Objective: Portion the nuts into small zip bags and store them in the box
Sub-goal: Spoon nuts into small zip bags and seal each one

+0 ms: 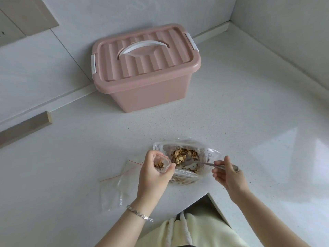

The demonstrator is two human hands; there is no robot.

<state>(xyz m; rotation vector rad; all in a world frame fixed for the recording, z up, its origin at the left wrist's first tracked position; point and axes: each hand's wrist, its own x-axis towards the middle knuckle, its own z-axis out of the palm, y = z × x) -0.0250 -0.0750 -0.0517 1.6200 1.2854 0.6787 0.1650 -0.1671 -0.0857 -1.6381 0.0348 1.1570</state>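
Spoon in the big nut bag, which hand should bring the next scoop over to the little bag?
Right. The right hand already holds the spoon, its bowl in the big bag. The left hand is busy holding the small zip bag open.

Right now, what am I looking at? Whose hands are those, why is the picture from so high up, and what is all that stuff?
There is no machine here. A person wears a camera on their head, so you look down at their own two hands, as if through their eyes.

They stand at a white counter. At the back sits a pink box with its lid on and a white handle on top.

The left hand holds a small zip bag open, with a few nuts already inside. The right hand holds a metal spoon, whose bowl dips into a big clear bag of nuts lying on the counter.

More empty little bags lie to the left, some with a red strip.
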